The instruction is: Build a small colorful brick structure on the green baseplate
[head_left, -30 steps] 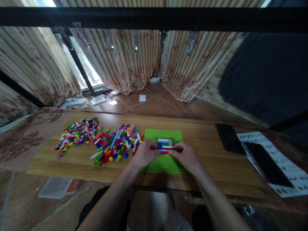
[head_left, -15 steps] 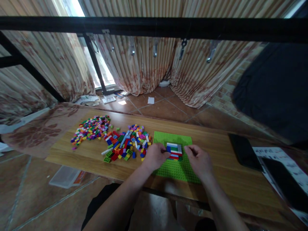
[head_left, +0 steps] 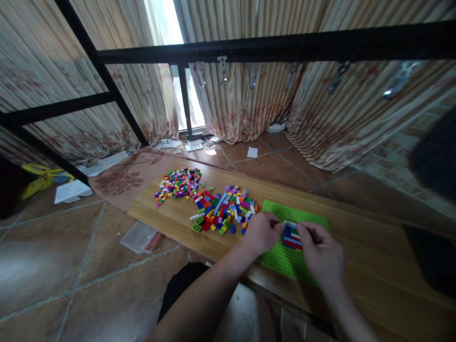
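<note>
A small build of toy bricks (head_left: pixel 292 242), in red, blue, white and green layers, sits on the green studded baseplate (head_left: pixel 280 261). My left hand (head_left: pixel 261 232) is at its left side, fingers curled together with the tips by the build's upper left corner. Whatever those fingertips may hold is hidden. From the right, my right hand (head_left: pixel 323 251) closes thumb and fingers on the build's right edge and covers that end of it.
Left of the baseplate lies a pile of larger loose bricks (head_left: pixel 217 211), with a heap of small bricks (head_left: pixel 180 183) beyond. A dark flat object (head_left: pixel 429 261) rests at the wooden table's (head_left: pixel 171 228) right. A clear plastic lid or box (head_left: pixel 138 236) is on the floor.
The view has turned to the left, so everything appears farther right. My right hand has moved in from beside the build onto its right edge. My left hand stays at the left side.
</note>
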Demonstrator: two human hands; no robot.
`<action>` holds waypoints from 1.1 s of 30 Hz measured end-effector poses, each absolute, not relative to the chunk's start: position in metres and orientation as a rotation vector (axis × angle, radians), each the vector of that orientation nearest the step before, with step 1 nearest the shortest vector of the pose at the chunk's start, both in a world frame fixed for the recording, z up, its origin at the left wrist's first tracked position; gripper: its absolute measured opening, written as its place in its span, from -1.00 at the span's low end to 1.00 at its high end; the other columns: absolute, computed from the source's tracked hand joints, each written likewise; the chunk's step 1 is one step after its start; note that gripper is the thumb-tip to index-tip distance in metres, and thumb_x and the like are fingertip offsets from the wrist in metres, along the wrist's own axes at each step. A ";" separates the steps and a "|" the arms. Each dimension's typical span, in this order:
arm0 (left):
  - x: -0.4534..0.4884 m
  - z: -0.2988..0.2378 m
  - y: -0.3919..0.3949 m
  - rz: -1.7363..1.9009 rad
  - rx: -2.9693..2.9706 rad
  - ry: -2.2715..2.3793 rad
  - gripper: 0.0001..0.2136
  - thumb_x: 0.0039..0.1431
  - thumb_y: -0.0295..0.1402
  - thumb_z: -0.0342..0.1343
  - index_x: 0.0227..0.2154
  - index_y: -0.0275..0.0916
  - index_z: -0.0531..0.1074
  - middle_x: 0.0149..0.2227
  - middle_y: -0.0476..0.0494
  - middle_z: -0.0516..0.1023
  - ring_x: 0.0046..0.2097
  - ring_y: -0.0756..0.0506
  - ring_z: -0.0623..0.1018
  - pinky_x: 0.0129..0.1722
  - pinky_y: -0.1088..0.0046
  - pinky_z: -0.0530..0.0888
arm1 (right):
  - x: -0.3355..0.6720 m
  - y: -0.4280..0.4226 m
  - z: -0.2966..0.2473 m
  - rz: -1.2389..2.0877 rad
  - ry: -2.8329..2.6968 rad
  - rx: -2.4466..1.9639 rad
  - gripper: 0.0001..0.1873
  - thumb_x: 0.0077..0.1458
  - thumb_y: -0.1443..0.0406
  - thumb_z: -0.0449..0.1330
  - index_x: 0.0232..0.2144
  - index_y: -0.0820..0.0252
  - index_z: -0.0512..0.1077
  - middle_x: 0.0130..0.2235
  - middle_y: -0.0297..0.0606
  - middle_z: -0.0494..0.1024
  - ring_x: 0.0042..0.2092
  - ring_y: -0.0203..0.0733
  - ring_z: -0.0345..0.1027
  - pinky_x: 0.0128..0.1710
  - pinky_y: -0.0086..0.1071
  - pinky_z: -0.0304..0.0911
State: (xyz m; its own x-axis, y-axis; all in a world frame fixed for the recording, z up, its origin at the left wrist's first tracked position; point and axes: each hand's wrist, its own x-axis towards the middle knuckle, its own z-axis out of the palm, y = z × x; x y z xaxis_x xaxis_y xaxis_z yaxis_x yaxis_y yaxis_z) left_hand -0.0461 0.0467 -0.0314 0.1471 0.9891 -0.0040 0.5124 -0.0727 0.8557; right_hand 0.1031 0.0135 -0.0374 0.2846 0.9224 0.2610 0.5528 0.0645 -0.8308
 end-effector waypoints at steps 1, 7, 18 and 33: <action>-0.056 -0.028 0.052 0.893 1.672 1.428 -0.82 0.10 -0.35 0.06 -0.50 -0.28 0.51 -0.56 -0.02 0.46 -0.50 0.02 0.39 -0.49 0.54 0.26 | 0.099 0.013 -0.038 0.502 -1.387 -1.586 -0.64 0.10 0.01 0.14 -0.37 0.17 0.49 -0.40 -0.25 0.57 -0.38 -0.16 0.43 -0.36 -0.34 0.32; -0.129 -0.013 0.080 1.402 1.247 1.492 -0.83 0.04 -0.32 0.08 -0.54 -0.30 0.44 -0.61 0.03 0.43 -0.54 0.05 0.39 -0.54 0.59 0.27 | 0.061 0.006 -0.043 0.526 -1.729 -1.396 -0.75 0.18 0.14 0.10 -0.32 0.14 0.50 -0.31 -0.25 0.54 -0.26 -0.17 0.42 -0.24 -0.30 0.30; -0.166 0.002 0.073 1.489 1.008 1.497 -0.87 0.00 -0.33 0.12 -0.50 -0.31 0.43 -0.60 0.03 0.45 -0.62 0.10 0.34 -0.62 0.62 0.24 | 0.017 0.017 -0.054 0.410 -1.974 -1.447 -0.78 0.18 0.24 0.10 -0.18 0.16 0.48 -0.21 -0.19 0.51 -0.13 -0.07 0.36 -0.09 -0.20 0.25; -0.168 -0.002 0.072 1.435 1.062 1.495 -0.84 -0.01 -0.30 0.12 -0.49 -0.32 0.43 -0.59 0.03 0.44 -0.59 0.08 0.35 -0.60 0.60 0.23 | 0.004 0.036 -0.058 0.476 -1.962 -1.465 -0.83 0.13 0.28 0.10 -0.25 0.13 0.46 -0.22 -0.17 0.48 -0.12 -0.02 0.34 -0.11 -0.16 0.25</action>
